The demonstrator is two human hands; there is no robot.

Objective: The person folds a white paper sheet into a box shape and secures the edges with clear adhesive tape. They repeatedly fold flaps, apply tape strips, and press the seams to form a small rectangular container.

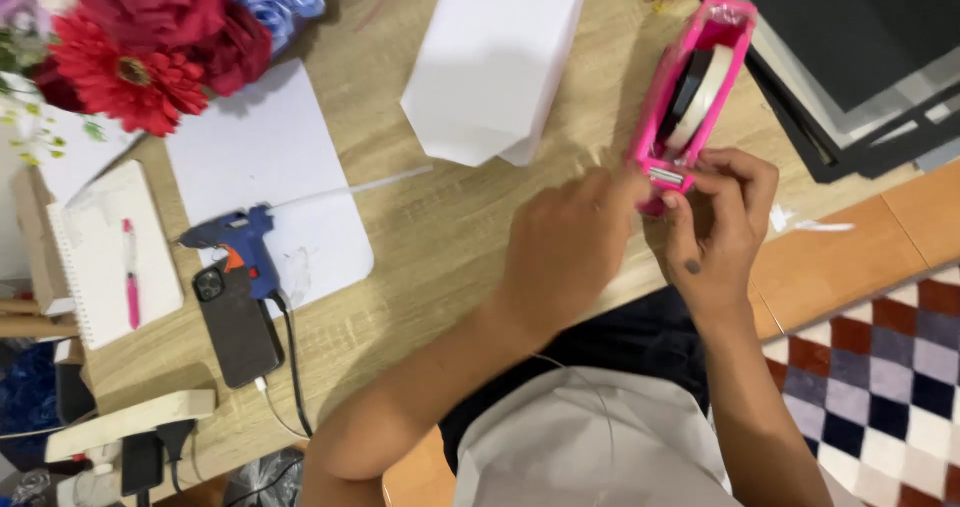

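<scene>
Head view looks down on a wooden table with both hands at the near end of a pink tape dispenser, which lies on the right of the table, its length running from near to far. Left hand presses against the dispenser's near left corner, fingers curled; whether it grips the body or only braces it cannot be told from here. Right hand sits at the cutter end, fingertips pinched together by the metal blade, seemingly on the tape end, though the strip itself is too thin to make out. A roll of pale tape sits in the cradle. Judged handling: the dispenser is hard, rigid plastic, likely light enough to slide when pulled, so it wants steadying by its side walls; the serrated blade is best avoided. Tape is thin, limp and sticky, best taken by the free end. Left of the hands: blue glue gun on white paper, dark phone, notebook with pink pen, red artificial flowers at far left, folded white sheet at far centre.
</scene>
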